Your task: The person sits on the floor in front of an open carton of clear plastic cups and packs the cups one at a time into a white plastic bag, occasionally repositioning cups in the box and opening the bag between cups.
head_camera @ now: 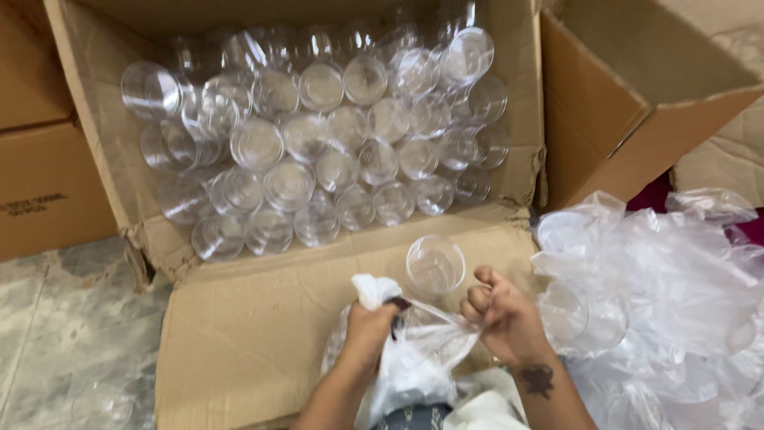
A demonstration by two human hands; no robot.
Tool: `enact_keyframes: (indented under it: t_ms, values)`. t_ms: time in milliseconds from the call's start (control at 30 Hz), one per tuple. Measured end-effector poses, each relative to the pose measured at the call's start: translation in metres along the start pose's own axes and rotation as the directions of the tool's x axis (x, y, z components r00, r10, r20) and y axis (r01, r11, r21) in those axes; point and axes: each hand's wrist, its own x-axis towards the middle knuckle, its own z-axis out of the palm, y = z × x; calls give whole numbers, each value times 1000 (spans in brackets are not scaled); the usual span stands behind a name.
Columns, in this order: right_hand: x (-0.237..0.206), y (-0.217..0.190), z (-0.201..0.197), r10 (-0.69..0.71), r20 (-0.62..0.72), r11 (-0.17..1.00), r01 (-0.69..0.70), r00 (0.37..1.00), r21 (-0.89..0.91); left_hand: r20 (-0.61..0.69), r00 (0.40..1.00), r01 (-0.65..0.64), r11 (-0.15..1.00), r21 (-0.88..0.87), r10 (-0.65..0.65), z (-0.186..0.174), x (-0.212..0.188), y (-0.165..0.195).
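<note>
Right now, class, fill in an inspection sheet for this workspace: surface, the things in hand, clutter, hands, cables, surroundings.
Surface: cardboard flap of the open big box, lying over a marbled floor.
Things in hand: thin plastic bag, pulled taut between both hands; one clear cup stands on the flap just beyond them.
Clutter: heap of crumpled clear bags to the right.
Hands: left hand bunches the bag's white end; right hand is fisted on the stretched part, fingers curled.
Cables: nothing seen.
Surroundings: big box full of clear cups lying on their sides; another open carton right; closed cartons left.
</note>
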Motion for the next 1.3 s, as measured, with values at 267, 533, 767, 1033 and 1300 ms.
enact_keyframes:
  t_ms: [267, 533, 767, 1033, 1300]
  values:
    - [27, -17, -55, -227, -269, 905, 101, 936, -413, 6, 990, -135, 948, 289, 140, 23, 48, 32]
    - [47, -16, -94, -135, -256, 922, 27, 957, -387, 62, 957, -286, 881, 377, 284, 10, 113, -3]
    - [49, -21, -79, -157, -475, 854, -122, 866, -505, 19, 995, -103, 941, 321, 102, 23, 98, 10]
    - [15, -34, -43, -99, -612, 2, -614, 785, -789, 68, 995, 12, 788, 615, -68, 29, 40, 38]
    - [1, -8, -42, -288, -5, -227, -73, 958, -971, 333, 941, -71, 997, 22, 60, 10, 59, -9]
